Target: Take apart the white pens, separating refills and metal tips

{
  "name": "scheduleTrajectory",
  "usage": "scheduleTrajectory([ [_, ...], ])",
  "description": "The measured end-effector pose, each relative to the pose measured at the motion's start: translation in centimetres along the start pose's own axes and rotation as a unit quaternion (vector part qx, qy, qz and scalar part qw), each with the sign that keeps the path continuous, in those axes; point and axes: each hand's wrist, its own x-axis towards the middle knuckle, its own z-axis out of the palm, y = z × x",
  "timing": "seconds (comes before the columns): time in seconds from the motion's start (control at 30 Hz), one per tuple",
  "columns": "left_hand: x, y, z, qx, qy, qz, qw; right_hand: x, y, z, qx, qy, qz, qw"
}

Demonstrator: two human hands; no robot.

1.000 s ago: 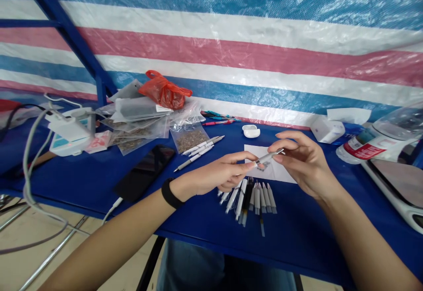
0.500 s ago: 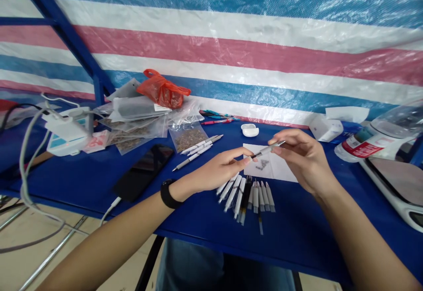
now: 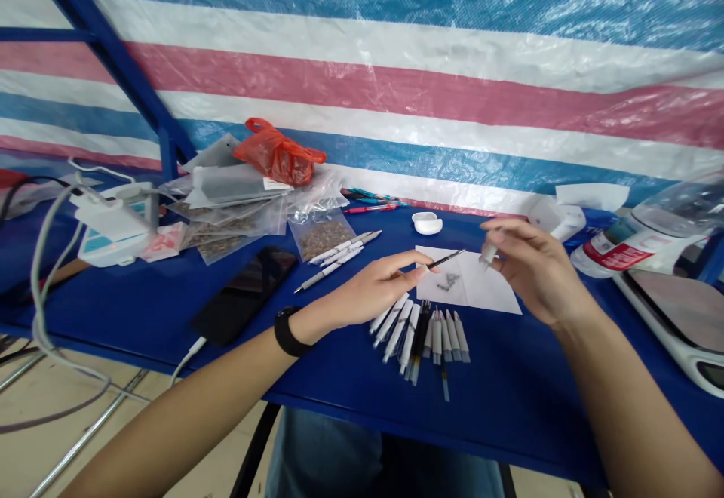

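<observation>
Your left hand (image 3: pixel 370 290) is nearly closed: the thumb and first fingers pinch the end of a thin black pen refill (image 3: pixel 446 260), which points right over a white sheet of paper (image 3: pixel 480 290). Your right hand (image 3: pixel 537 272) is curved and half open, and its fingertips (image 3: pixel 498 226) hold a small whitish pen part (image 3: pixel 488 254), a little blurred. These 2 held things are near each other but do not touch. On the paper lie small grey pieces (image 3: pixel 449 281). Just below the paper, a row of white pens (image 3: pixel 421 336) lies on the blue table (image 3: pixel 141 317). To the left of your hands you have more white pens (image 3: pixel 339 253), a clear bag of dried seeds (image 3: pixel 322 238) and a black phone (image 3: pixel 243 294). A black band (image 3: pixel 288 332) is around your left wrist.
</observation>
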Motion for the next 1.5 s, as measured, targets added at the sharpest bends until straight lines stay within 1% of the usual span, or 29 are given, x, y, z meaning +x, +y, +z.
scheduleTrajectory([
  [0.07, 0.0, 0.1, 0.0, 0.017, 0.004, -0.004, 1.000, -0.4, -0.1, 0.6, -0.043, -0.050, 0.044, 0.997],
  [0.17, 0.1, 0.0, 0.0, 0.045, 0.007, -0.003, 0.999, -0.9, 0.0, 1.6, -0.069, -0.097, 0.064, 0.991],
  [0.27, 0.2, -0.4, -0.1, 0.083, 0.022, 0.014, 0.996, -0.8, 0.0, 1.6, -0.069, -0.087, 0.054, 0.992],
  [0.33, 0.3, -0.7, -0.1, 0.126, 0.045, 0.026, 0.991, -0.5, -0.1, 1.1, -0.083, -0.060, 0.044, 0.994],
  [0.4, 0.4, -0.9, -0.2, 0.176, 0.077, 0.032, 0.981, 0.0, -0.1, 0.2, -0.129, -0.038, 0.051, 0.990],
  [0.47, 0.5, -1.1, -0.4, 0.219, 0.109, 0.038, 0.969, 0.3, 0.0, -0.6, -0.206, -0.050, 0.094, 0.973],
  [0.57, 0.6, -1.3, -0.6, 0.258, 0.139, 0.044, 0.955, 0.4, 0.4, -1.3, -0.324, -0.107, 0.169, 0.925],
  [0.63, 0.7, -1.3, -0.6, 0.273, 0.147, 0.045, 0.950, 0.3, 0.7, -1.2, -0.375, -0.127, 0.189, 0.899],
  [0.7, 0.7, -1.2, -0.6, 0.281, 0.147, 0.044, 0.947, 0.2, 0.8, -1.1, -0.396, -0.130, 0.194, 0.888],
  [0.77, 0.7, -1.2, -0.6, 0.285, 0.145, 0.043, 0.947, 0.2, 0.8, -1.1, -0.395, -0.124, 0.186, 0.891],
  [0.8, 0.7, -1.2, -0.6, 0.285, 0.143, 0.043, 0.947, 0.2, 0.8, -1.1, -0.388, -0.114, 0.176, 0.897],
  [0.87, 0.6, -1.2, -0.6, 0.281, 0.140, 0.046, 0.948, 0.2, 0.5, -1.1, -0.354, -0.090, 0.146, 0.919],
  [0.93, 0.5, -1.2, -0.5, 0.275, 0.131, 0.046, 0.951, 0.2, 0.3, -0.8, -0.292, -0.074, 0.107, 0.947],
  [1.0, 0.5, -1.1, -0.4, 0.272, 0.119, 0.044, 0.954, -0.1, 0.3, 0.1, -0.220, -0.075, 0.071, 0.970],
  [1.03, 0.4, -1.1, -0.3, 0.270, 0.114, 0.044, 0.955, -0.3, 0.3, 0.7, -0.190, -0.080, 0.059, 0.977],
  [1.1, 0.4, -1.1, -0.1, 0.263, 0.105, 0.044, 0.958, -0.7, 0.6, 1.9, -0.143, -0.087, 0.049, 0.985],
  [1.17, 0.4, -1.0, 0.1, 0.250, 0.097, 0.045, 0.962, -0.9, 1.0, 2.8, -0.113, -0.081, 0.047, 0.989],
  [1.27, 0.4, -0.9, 0.0, 0.252, 0.086, 0.039, 0.963, -0.9, 1.3, 2.9, -0.087, -0.049, 0.041, 0.994],
  [1.33, 0.4, -0.9, -0.4, 0.296, 0.092, 0.033, 0.950, -0.5, 1.1, 2.1, -0.074, -0.006, 0.040, 0.996],
  [1.4, 0.4, -0.9, -0.8, 0.367, 0.104, 0.024, 0.924, 0.0, 0.8, 1.0, -0.067, 0.036, 0.047, 0.996],
  [1.47, 0.4, -1.0, -1.1, 0.433, 0.105, 0.000, 0.895, 0.3, 0.4, 0.1, -0.072, 0.055, 0.058, 0.994],
  [1.5, 0.5, -1.0, -1.2, 0.457, 0.100, -0.017, 0.884, 0.4, 0.2, -0.2, -0.081, 0.053, 0.063, 0.993],
])
